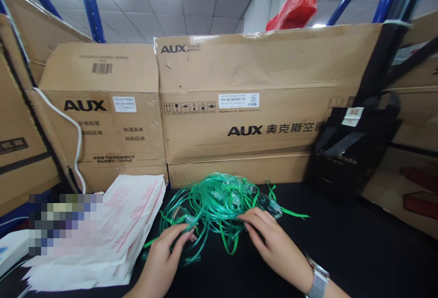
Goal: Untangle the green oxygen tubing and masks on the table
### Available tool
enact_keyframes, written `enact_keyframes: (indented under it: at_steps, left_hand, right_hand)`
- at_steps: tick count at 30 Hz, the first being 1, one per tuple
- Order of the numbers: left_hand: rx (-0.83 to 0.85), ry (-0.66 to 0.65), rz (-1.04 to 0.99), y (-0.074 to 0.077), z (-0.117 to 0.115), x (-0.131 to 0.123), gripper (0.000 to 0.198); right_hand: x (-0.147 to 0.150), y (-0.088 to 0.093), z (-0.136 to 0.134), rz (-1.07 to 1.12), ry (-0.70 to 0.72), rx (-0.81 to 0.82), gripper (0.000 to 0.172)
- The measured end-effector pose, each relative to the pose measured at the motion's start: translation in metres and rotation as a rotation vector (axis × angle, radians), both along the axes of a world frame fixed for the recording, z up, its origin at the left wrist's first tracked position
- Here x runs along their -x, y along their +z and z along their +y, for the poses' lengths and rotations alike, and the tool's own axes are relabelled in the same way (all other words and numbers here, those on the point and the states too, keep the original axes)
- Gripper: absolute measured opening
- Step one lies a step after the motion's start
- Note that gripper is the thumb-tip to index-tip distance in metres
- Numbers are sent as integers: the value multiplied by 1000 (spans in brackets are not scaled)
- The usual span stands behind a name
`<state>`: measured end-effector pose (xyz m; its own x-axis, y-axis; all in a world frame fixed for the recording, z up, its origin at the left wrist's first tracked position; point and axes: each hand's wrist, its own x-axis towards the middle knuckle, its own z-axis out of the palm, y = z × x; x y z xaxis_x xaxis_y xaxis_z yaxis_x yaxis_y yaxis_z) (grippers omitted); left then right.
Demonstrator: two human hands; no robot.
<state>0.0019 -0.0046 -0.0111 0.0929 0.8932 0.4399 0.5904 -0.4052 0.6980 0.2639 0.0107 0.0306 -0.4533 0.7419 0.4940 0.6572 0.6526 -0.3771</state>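
A tangled heap of clear green plastic tubing (201, 197) lies on the black table in front of me. Clear oxygen masks (236, 200) with bright green straps (294, 214) are mixed into it. My left hand (173, 243) is at the heap's near left side, its thumb and fingers closed on a piece of tubing beside a clear connector. At the near right side, my right hand (268, 238) pinches at the tubing with thumb and forefinger. Its fingertips partly cover what they hold. A watch is on the right wrist.
A stack of white printed bags (126, 225) lies left of the heap. Large cardboard boxes (239, 138) form a wall behind the table (342, 252). A black carrier bag (349, 156) stands at the right rear. A white cable (79, 143) hangs at the left.
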Motion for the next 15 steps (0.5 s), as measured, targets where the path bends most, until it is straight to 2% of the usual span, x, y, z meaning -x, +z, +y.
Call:
enact_keyframes:
  at_steps: [5, 8, 10, 13, 15]
  left_hand:
    - [-95, -68, 218, 9, -3, -3, 20]
    - [-169, -4, 336, 10, -4, -5, 21]
    - [-157, 10, 409, 9, -5, -6, 18]
    - [-116, -55, 484, 8, -4, -6, 18]
    - [-153, -36, 482, 9, -2, -3, 20]
  right_hand:
    - [3, -6, 3, 20, -44, 109, 20]
    - [4, -8, 5, 17, -68, 113, 24]
    - [4, -8, 7, 10, -84, 105, 28]
    - [4, -9, 8, 0, -91, 99, 31]
    - [3, -10, 9, -6, -81, 99, 31]
